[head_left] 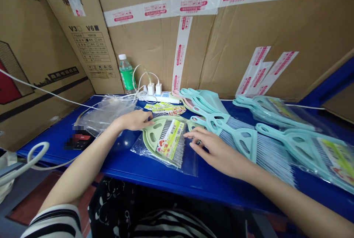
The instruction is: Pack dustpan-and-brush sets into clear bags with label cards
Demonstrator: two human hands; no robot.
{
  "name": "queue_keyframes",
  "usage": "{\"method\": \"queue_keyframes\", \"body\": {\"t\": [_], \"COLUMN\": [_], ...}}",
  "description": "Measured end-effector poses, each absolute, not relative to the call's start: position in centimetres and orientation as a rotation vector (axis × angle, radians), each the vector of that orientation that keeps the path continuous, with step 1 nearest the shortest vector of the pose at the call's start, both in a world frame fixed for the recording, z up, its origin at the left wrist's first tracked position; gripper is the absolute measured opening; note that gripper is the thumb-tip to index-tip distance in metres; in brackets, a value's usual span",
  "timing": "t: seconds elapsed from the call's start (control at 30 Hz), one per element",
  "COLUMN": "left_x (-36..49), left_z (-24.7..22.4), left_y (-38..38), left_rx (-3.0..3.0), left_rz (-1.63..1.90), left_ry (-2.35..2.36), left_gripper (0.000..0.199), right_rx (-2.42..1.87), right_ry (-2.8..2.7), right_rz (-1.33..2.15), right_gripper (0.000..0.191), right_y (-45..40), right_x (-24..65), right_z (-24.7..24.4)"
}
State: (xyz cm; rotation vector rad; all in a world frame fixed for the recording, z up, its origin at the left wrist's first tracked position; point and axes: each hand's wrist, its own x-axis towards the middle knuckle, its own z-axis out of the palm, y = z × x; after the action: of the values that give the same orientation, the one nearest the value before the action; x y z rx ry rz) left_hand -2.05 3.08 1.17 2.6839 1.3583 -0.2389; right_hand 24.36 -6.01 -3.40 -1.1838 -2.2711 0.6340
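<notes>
A pale green dustpan [151, 136] lies flat on the blue table in front of me, inside a clear plastic bag [190, 166]. On it rests a small brush with grey bristles [179, 153], with a yellow-green printed label card [172, 140] over it. My left hand [135, 120] is at the pan's upper left rim, its fingers bent and closed at the bag's edge; the exact grip is partly hidden. Over the right side of the bag hovers my right hand [208, 147], fingers loosely curled and apart, holding nothing visible. The dustpan's handle is partly hidden behind this hand.
Loose turquoise brushes [245, 140] and stacked dustpans [204, 100] lie to the right, beside bagged turquoise sets [298, 146]. Label cards [163, 107], a power strip [168, 97] and a bottle [126, 74] stand behind. Empty plastic bags [105, 114] lie left. Cardboard [155, 46] walls the back.
</notes>
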Motion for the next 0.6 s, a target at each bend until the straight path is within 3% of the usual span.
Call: {"method": "queue_keyframes", "body": {"t": [0.1, 0.2, 0.47, 0.6], "left_x": [-2.06, -2.07, -1.82, -1.9], "left_z": [1.1, 1.04, 1.23, 1.14], "left_y": [3.19, 3.32, 3.1, 3.19], "left_rx": [2.706, 2.725, 2.661, 2.667], "left_rz": [-0.23, -0.225, -0.265, -0.257], "left_ry": [1.329, 1.321, 1.369, 1.362], "left_gripper": [0.027, 0.027, 0.026, 0.026], "right_rx": [-1.169, -1.078, -1.055, -1.037], "right_ry": [-2.39, -2.51, -2.575, -2.572], "right_rz": [0.136, -0.04, -0.108, -0.09], "right_gripper": [0.033, 0.033, 0.026, 0.033], "right_y": [-6.21, -6.03, -5.95, -5.9], "right_x": [24.46, 24.49, 24.21, 24.22], "right_z": [-3.26, -3.57, -3.97, -4.08]}}
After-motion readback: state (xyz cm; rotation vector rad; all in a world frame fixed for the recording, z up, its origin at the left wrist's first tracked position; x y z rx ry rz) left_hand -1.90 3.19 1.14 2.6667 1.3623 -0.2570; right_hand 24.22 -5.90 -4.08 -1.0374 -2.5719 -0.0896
